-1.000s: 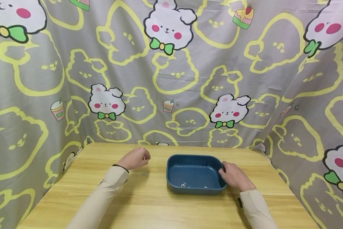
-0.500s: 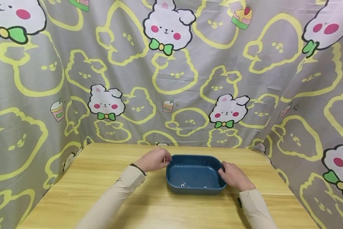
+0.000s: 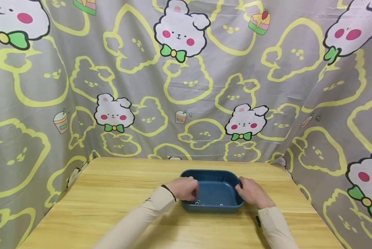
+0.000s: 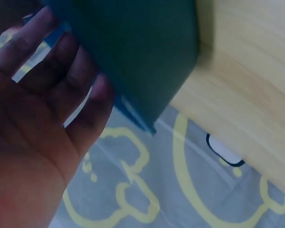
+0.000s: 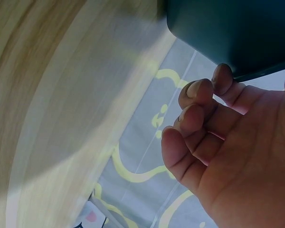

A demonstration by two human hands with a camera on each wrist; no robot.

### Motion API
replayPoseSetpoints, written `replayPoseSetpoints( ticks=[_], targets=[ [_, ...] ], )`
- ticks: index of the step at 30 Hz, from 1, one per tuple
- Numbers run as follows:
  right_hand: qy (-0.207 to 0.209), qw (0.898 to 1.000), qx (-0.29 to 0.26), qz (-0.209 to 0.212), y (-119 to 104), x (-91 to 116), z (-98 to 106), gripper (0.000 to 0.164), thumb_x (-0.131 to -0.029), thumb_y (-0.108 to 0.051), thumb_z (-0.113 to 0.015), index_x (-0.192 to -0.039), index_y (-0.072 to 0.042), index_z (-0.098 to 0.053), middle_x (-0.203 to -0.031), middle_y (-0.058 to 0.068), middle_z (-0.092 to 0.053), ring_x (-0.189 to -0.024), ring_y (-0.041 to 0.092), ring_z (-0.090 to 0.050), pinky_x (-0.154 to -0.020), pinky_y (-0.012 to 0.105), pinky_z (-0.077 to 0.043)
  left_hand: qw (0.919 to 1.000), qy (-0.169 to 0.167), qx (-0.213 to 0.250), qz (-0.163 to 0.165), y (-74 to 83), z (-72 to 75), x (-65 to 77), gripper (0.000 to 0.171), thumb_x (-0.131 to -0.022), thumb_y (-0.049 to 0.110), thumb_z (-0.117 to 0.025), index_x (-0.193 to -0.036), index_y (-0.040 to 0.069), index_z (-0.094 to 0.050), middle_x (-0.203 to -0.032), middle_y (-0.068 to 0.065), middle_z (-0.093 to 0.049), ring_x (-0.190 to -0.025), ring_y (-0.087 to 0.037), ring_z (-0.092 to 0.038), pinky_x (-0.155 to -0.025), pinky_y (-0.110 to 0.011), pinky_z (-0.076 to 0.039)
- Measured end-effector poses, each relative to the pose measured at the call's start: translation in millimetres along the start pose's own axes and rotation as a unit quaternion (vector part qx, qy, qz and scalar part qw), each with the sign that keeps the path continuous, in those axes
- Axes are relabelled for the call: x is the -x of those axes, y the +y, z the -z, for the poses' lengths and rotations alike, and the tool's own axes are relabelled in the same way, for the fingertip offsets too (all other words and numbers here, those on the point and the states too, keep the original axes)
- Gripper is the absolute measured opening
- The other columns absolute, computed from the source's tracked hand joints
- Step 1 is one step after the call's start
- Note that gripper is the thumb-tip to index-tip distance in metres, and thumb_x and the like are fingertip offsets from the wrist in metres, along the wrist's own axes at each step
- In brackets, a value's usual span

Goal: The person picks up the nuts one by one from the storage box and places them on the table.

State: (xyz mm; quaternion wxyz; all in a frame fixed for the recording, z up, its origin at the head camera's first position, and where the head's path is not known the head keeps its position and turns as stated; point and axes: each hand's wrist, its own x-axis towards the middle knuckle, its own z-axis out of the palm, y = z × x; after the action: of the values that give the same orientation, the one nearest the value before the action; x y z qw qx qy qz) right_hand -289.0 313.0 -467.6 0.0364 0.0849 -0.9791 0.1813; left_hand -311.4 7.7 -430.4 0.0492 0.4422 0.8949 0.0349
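Note:
A dark blue rectangular container (image 3: 215,208) with rounded corners sits on the table. Small silvery ring-shaped pieces, which look like nuts (image 3: 197,202), lie along its near inside edge, one of them (image 3: 221,204) further right. My left hand (image 3: 186,188) reaches over the container's left rim, fingers bent down into it. In the left wrist view the fingers (image 4: 88,78) cross the rim; I cannot tell whether they hold anything. My right hand (image 3: 253,193) grips the right rim, thumb inside; in the right wrist view its curled fingers (image 5: 192,118) are by the outer wall.
The wooden table (image 3: 120,180) is enclosed at the back and sides by a grey curtain (image 3: 154,83) with yellow outlines and white bunny faces. The left sleeve (image 3: 142,214) crosses the table in front of the container.
My left hand has moved right, from over the table to the container's left rim and then inside it. Two small pieces seen on the table earlier are out of sight. My right hand stays put.

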Motion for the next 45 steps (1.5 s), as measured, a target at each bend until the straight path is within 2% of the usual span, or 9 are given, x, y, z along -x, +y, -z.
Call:
replayPoseSetpoints(
  ticks=[5, 9, 15, 22, 29, 36, 45],
  targets=[
    [0.001, 1.000, 0.001, -0.005, 0.2, -0.1, -2.2, 0.012, -0.099, -0.017, -0.055, -0.096, -0.008, -0.062, -0.084, 0.005, -0.062, -0.077, 0.019, -0.056, -0.074, 0.040, -0.048, 0.9992, -0.037, 0.000, 0.018, 7.2, -5.5, -2.5, 0.015, -0.088, 0.015, -0.081, -0.076, 0.022, -0.074, -0.072, 0.013, -0.067, -0.063, 0.000, -0.056, -0.061, -0.016, -0.046],
    [-0.002, 1.000, -0.007, -0.008, -1.6, 0.6, -1.7, 0.011, -0.099, -0.017, -0.055, -0.095, -0.009, -0.062, -0.082, 0.005, -0.060, -0.076, 0.019, -0.055, -0.073, 0.039, -0.047, 0.9985, -0.045, -0.005, 0.030, 9.8, -11.9, -4.3, 0.019, -0.089, 0.012, -0.080, -0.075, 0.021, -0.071, -0.070, 0.012, -0.063, -0.062, -0.003, -0.052, -0.059, -0.019, -0.043],
    [0.001, 1.000, -0.007, -0.010, -2.5, 0.6, 0.4, 0.011, -0.099, -0.016, -0.054, -0.095, -0.009, -0.062, -0.082, 0.004, -0.060, -0.075, 0.018, -0.054, -0.072, 0.039, -0.046, 0.9988, -0.039, 0.002, 0.030, 9.2, -16.4, -8.2, 0.021, -0.089, 0.010, -0.080, -0.074, 0.020, -0.069, -0.069, 0.011, -0.062, -0.062, -0.004, -0.053, -0.060, -0.019, -0.043],
    [0.002, 1.000, -0.002, -0.011, 0.1, -0.7, -1.6, 0.012, -0.099, -0.018, -0.055, -0.097, -0.009, -0.062, -0.083, 0.004, -0.061, -0.076, 0.019, -0.054, -0.072, 0.039, -0.047, 0.9989, -0.037, 0.020, 0.021, 9.4, -16.2, -7.7, 0.015, -0.090, 0.009, -0.078, -0.078, 0.016, -0.074, -0.071, 0.010, -0.066, -0.062, -0.002, -0.054, -0.060, -0.016, -0.044],
    [0.001, 1.000, -0.002, -0.012, 0.4, -0.3, -1.8, 0.013, -0.099, -0.018, -0.054, -0.099, -0.008, -0.063, -0.084, 0.005, -0.062, -0.076, 0.019, -0.055, -0.073, 0.040, -0.047, 0.9996, -0.020, 0.021, 0.006, 8.2, -19.7, -8.8, 0.014, -0.089, 0.008, -0.079, -0.077, 0.015, -0.075, -0.071, 0.008, -0.068, -0.061, -0.001, -0.055, -0.060, -0.015, -0.045],
    [0.001, 1.000, -0.005, -0.016, 0.4, -0.8, -2.7, 0.014, -0.100, -0.019, -0.054, -0.100, -0.008, -0.063, -0.086, 0.006, -0.063, -0.077, 0.019, -0.056, -0.074, 0.039, -0.048, 0.9995, -0.004, 0.031, 0.010, 5.1, -24.2, -8.8, 0.017, -0.085, 0.007, -0.081, -0.073, 0.017, -0.073, -0.069, 0.009, -0.067, -0.059, -0.001, -0.054, -0.057, -0.015, -0.044],
    [0.004, 1.000, -0.003, -0.019, 1.3, -0.2, -3.2, 0.015, -0.100, -0.019, -0.054, -0.102, -0.007, -0.064, -0.089, 0.006, -0.065, -0.078, 0.018, -0.057, -0.074, 0.041, -0.049, 0.9995, -0.005, 0.026, 0.017, 3.6, -26.5, -12.8, 0.009, -0.086, 0.009, -0.081, -0.083, 0.018, -0.080, -0.076, 0.009, -0.072, -0.064, 0.001, -0.059, -0.060, -0.016, -0.048]
  ],
)
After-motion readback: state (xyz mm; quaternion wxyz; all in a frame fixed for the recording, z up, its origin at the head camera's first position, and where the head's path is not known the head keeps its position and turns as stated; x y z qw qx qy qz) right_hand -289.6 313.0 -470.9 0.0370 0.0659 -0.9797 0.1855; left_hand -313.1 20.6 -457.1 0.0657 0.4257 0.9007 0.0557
